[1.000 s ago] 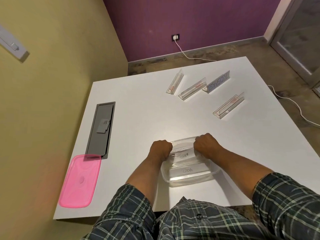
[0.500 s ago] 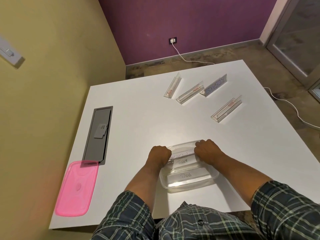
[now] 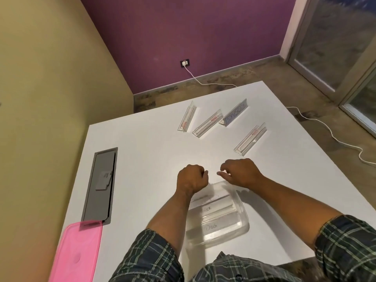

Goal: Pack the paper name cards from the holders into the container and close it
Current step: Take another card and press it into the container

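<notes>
A clear plastic container [image 3: 243, 218] stands near the table's front edge. Paper name cards lie in it: one reads "DOG" [image 3: 211, 228], another [image 3: 208, 209] is half covered by my left forearm, and a third [image 3: 205, 198] lies at the far end. My left hand [image 3: 191, 178] is a closed fist just beyond the container's far rim, with nothing visible in it. My right hand [image 3: 240, 173] hovers beside it, fingers loosely curled and holding nothing. Of the clear holders at the back, one [image 3: 234, 113] holds a written card; three others [image 3: 208, 126] look empty.
The pink lid [image 3: 77, 253] lies at the front left corner of the white table [image 3: 142, 159]. A grey cable hatch [image 3: 101, 184] is set into the table's left side. A yellow wall runs close along the left; a white cable trails on the floor to the right.
Both hands have lifted off the container's far end and moved forward past its rim. A third card now lies in the container. The view has tilted up.
</notes>
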Demonstrator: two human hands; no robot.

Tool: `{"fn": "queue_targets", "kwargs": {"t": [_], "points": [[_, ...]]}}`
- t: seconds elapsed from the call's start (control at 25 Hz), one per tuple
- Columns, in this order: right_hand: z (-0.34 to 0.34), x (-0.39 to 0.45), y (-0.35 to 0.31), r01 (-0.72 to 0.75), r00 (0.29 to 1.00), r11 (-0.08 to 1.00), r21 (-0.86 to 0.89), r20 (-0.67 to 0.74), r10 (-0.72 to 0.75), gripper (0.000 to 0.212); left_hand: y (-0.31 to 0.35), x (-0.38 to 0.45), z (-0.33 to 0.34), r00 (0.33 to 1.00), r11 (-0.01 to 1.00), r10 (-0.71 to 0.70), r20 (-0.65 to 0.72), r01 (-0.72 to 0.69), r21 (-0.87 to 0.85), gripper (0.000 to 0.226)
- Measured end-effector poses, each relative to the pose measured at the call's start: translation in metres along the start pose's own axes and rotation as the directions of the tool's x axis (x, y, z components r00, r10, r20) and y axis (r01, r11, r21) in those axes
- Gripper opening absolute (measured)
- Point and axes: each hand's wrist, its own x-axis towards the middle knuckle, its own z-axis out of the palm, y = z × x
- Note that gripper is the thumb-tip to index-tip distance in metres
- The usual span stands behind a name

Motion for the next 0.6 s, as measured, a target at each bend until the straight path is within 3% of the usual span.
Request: {"fn": "queue_targets", "kwargs": {"t": [0.12,0.28,0.4,0.6], "points": [[-0.012,0.012,0.043,-0.263,0.964,0.961,0.084,0.069,0.258,0.035,0.020,0.022,0.004,0.999,0.999,0.018,0.028,-0.017,-0.034,0.036],[-0.016,0.023,0.111,-0.568,0.790,0.820,0.074,0.329,0.518,0.056,0.048,0.053,0.014,0.989,0.993,0.062,0.134,-0.048,-0.107,0.026],[-0.016,0.030,0.157,-0.672,0.689,0.737,0.072,0.425,0.587,0.063,0.063,0.075,0.025,0.979,0.983,0.056,0.196,-0.020,-0.183,0.053],[-0.018,0.054,0.216,-0.673,0.713,0.714,0.193,0.429,0.555,0.079,0.084,0.124,0.040,0.963,0.971,0.025,0.267,0.041,-0.237,0.059]]}}
